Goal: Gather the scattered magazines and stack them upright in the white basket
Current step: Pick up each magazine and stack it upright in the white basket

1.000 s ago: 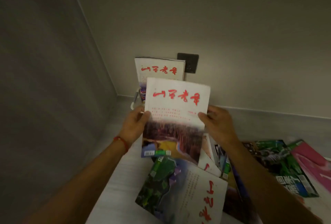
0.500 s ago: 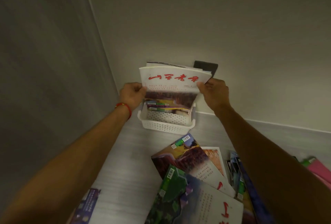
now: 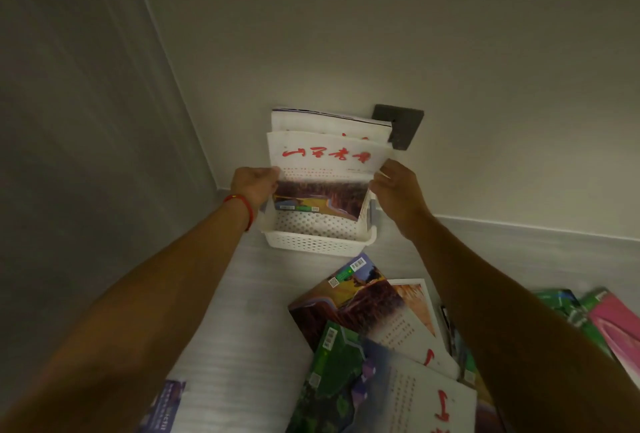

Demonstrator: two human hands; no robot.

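both hands gripped magazine (image 3: 323,169) by side edges, left hand (image 3: 254,183), right hand (image 3: 394,186), keeping it upright, foot inside white basket (image 3: 311,244) at far wall; other magazines (image 3: 374,321) lay scattered nearer.

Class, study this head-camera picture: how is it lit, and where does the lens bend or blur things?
Head view: dim, warm light throughout, no glare; the white basket and held magazine stay readable; wide-angle lens bows the wall corner and stretches both forearms; scattered magazines at the bottom edge look soft and smeared.
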